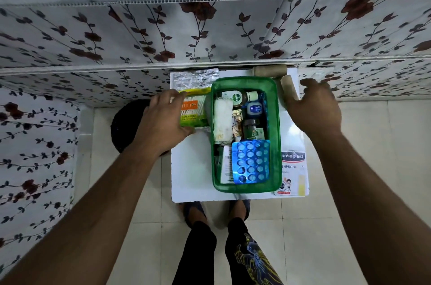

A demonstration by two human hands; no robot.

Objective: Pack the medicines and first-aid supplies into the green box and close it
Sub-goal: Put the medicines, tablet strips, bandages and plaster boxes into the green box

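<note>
The green box (277,135) stands open on a small white table (191,179). Inside lie a Dettol bottle (235,97), a small blue jar (254,109), a white gauze roll (222,121), a dark bottle (250,129) and a blue blister pack (251,162). My left hand (163,121) grips a yellow-green Tulips cotton-swab pack (193,110) just left of the box. My right hand (313,107) hovers with spread fingers at the box's right, over a tan bandage roll (287,88). A Hansaplast plaster pack (292,172) lies to the right of the box.
A silver foil strip (193,79) lies behind the swab pack, and another tan roll (270,70) sits at the table's back edge. A floral-papered counter (93,35) runs across behind. A dark round object (126,126) sits on the floor to the left. My feet are below the table.
</note>
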